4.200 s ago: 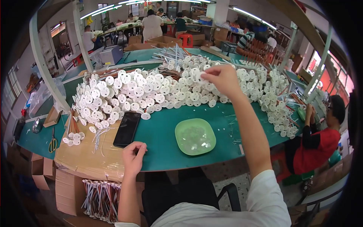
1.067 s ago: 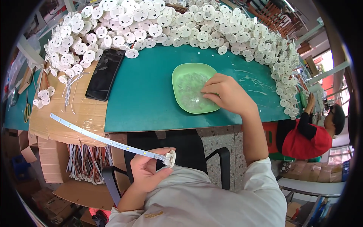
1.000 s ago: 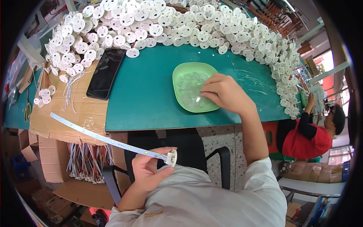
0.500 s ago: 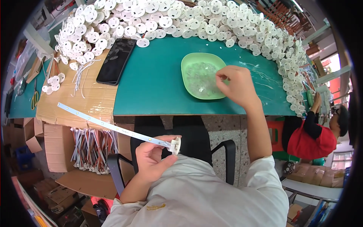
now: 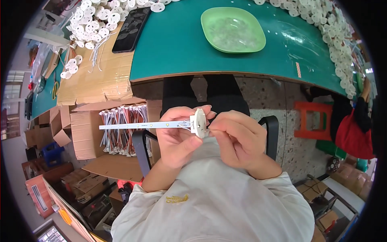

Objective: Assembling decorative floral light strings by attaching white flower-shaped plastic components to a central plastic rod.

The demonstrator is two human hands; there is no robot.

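Note:
My left hand [image 5: 173, 147] is closed around a narrow white LED strip [image 5: 139, 125] near its end, where a round white plastic cap [image 5: 198, 123] is fixed. Thin wires show between strip and cap. The strip lies level, pointing left, above my lap. My right hand [image 5: 242, 141] is closed in a pinch, its fingertips at the cap's outer face; whatever lies between them is too small to make out. A light green dish [image 5: 236, 50] on the table holds a heap of small clear pieces.
White discs with wires [image 5: 94, 26] crowd the back of the green table [image 5: 169, 60]. A black phone [image 5: 131, 30] lies beside a cardboard sheet [image 5: 90, 82]. Below stands an open carton [image 5: 86, 135] of wired parts. A person in red [image 5: 354, 135] sits at right, near an orange stool [image 5: 312, 120].
My right hand has come from the green dish down to the white cap. The LED strip has swung from slanting to level, and the view has tipped lower.

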